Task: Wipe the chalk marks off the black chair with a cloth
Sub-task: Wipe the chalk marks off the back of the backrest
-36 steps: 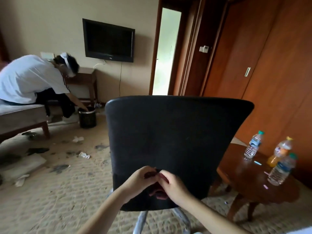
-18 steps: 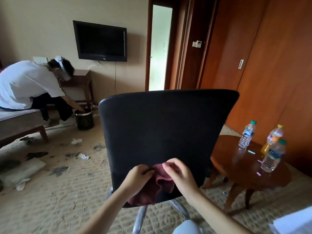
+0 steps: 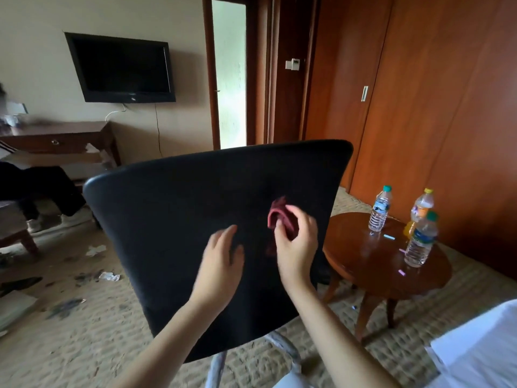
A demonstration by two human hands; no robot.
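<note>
The black chair (image 3: 173, 219) faces away from me, its broad backrest filling the middle of the view and tilted to the left. My right hand (image 3: 296, 242) is shut on a dark red cloth (image 3: 277, 212), bunched and pressed against the right half of the backrest. My left hand (image 3: 221, 261) lies against the backrest just left of it, fingers spread, holding nothing. No chalk marks show on the dark fabric in this blurred frame.
A round wooden table (image 3: 363, 261) stands close on the right with three plastic bottles (image 3: 379, 208) and small chalk pieces (image 3: 389, 237). Wooden wardrobe doors (image 3: 433, 93) behind it. A person's legs (image 3: 36, 186) at left, a desk (image 3: 56, 138), and litter (image 3: 109, 276) on the carpet.
Both hands rose from the bottom of the backrest to its middle. My left hand let go of the cloth; my right hand keeps it. The chair back tilted left.
</note>
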